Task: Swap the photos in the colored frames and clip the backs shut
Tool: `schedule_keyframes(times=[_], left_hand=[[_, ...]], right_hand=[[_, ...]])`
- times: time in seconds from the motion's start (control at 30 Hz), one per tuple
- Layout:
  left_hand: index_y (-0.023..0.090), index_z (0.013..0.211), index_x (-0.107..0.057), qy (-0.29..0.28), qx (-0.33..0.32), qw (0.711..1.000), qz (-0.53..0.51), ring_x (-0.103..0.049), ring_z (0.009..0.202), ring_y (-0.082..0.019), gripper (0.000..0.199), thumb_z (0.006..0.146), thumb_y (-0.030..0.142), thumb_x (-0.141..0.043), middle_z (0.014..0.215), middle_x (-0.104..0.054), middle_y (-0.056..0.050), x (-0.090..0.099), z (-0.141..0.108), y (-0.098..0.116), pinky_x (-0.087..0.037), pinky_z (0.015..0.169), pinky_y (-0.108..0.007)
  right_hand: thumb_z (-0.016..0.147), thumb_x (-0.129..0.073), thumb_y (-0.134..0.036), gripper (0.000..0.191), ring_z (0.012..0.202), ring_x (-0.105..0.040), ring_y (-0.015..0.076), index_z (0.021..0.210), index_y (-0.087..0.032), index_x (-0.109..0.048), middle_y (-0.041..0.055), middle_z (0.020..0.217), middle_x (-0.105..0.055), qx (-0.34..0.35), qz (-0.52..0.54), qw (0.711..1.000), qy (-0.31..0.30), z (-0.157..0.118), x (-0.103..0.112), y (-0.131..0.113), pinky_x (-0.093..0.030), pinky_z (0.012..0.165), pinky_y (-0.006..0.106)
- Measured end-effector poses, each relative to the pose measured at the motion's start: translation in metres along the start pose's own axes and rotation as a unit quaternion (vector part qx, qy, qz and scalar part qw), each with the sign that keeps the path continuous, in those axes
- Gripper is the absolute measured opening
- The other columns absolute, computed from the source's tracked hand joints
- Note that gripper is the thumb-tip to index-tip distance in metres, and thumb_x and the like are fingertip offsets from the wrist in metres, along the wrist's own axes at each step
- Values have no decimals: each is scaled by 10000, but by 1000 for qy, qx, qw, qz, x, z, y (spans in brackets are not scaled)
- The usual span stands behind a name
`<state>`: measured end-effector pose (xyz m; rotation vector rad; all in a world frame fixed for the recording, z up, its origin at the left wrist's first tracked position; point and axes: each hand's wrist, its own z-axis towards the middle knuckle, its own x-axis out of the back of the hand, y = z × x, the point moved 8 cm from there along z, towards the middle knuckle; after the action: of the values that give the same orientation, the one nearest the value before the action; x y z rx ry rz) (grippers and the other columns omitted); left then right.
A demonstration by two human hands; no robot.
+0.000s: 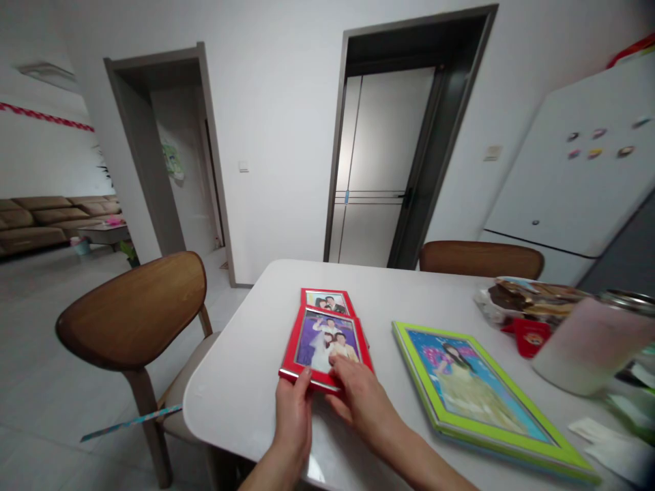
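Note:
A red picture frame (289, 360) with a photo of several people on a purple background lies near the white table's front edge. My left hand (294, 416) grips its lower left edge, thumb on top and the other fingers hidden. My right hand (363, 395) is at the lower right, curled fingertips on the picture and thumb near the bottom edge. Partly covered by the front frame, a second red picture frame (350, 300) with a photo of two people lies behind it. To the right rests a larger lime-green picture frame (430, 402) showing a person in a pale yellow dress.
On the table's (230, 368) right side are a pinkish-white jar (588, 348), a red packet (531, 337), packaged items (532, 296) and white tissue (608, 443). One wooden chair (138, 307) stands at left, another chair (481, 258) at the far side.

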<state>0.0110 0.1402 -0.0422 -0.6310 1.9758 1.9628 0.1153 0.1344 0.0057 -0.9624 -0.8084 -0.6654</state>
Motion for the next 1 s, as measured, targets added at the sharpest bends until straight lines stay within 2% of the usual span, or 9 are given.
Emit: schedule_keyframes(times=[0.13, 0.23, 0.33, 0.4, 0.47, 0.57, 0.77, 0.87, 1.0], left_hand=[[146, 1095, -478, -5, -99, 988, 115, -543, 965, -209, 386, 740, 290, -530, 1037, -599, -79, -4, -37, 35, -402, 864, -318], [158, 1128, -479, -73, -183, 948, 251, -522, 1009, -231, 384, 753, 234, -502, 1092, -577, -89, -17, -65, 54, -400, 879, -336], [171, 1189, -436, -236, -321, 837, 375, -428, 1112, -250, 466, 727, 146, -493, 1210, -474, -104, -44, -97, 54, -355, 932, -344], [170, 1222, -393, -328, -371, 750, 439, -384, 1135, -261, 493, 738, 136, -474, 1227, -436, -125, -54, -114, 35, -352, 933, -353], [185, 1244, -356, -369, -378, 697, 486, -383, 1124, -272, 492, 764, 165, -463, 1207, -446, -141, -57, -120, 12, -384, 901, -368], [200, 1222, -393, -389, -349, 671, 525, -422, 1087, -289, 462, 768, 202, -482, 1156, -495, -150, -61, -120, -13, -423, 852, -386], [169, 1142, -492, -316, -243, 734, 550, -462, 1069, -290, 508, 645, 186, -597, 1163, -500, -154, -42, -89, 3, -389, 892, -404], [160, 1154, -474, -242, -197, 750, 583, -403, 1120, -305, 557, 623, 241, -624, 1218, -445, -161, -14, -69, 16, -312, 934, -476], [133, 1161, -454, -314, -201, 711, 596, -359, 1147, -332, 705, 567, 447, -668, 1225, -432, -190, -4, -70, 10, -247, 950, -520]], right_hand=[[680, -537, -349, 429, 1061, -456, 220, 1076, -194, -477, 109, 1161, -498, -73, 278, 958, 15, -23, 21, -10, -344, 895, 387], [728, -448, -462, 554, 1053, -476, 211, 1219, -229, -337, 106, 1202, -472, -161, 480, 860, 67, -37, 37, -4, -396, 844, 382], [728, -413, -514, 644, 938, -560, 221, 1287, -264, -213, 103, 1129, -544, -248, 593, 761, 89, -55, 39, 10, -458, 735, 367], [701, -472, -485, 711, 860, -596, 218, 1303, -252, -173, 98, 1052, -597, -292, 602, 740, 76, -66, 33, 23, -472, 700, 345], [664, -551, -403, 789, 825, -609, 210, 1312, -215, -141, 98, 1007, -620, -313, 579, 751, 51, -73, 23, 37, -473, 699, 329], [635, -573, -289, 815, 801, -613, 201, 1310, -141, -140, 92, 947, -642, -299, 507, 808, 28, -75, 10, 57, -472, 707, 316], [630, -484, -237, 543, 772, -595, 208, 1159, -123, -441, 84, 894, -641, -253, 170, 952, 25, -71, 10, 82, -445, 739, 315], [639, -454, -237, 444, 782, -571, 219, 1053, -97, -537, 112, 868, -614, -207, 23, 978, -5, -67, 14, 77, -427, 746, 329], [653, -439, -197, 352, 930, -517, 209, 966, -141, -591, 121, 1023, -542, -140, -45, 989, -19, -57, 14, 65, -383, 834, 311]])
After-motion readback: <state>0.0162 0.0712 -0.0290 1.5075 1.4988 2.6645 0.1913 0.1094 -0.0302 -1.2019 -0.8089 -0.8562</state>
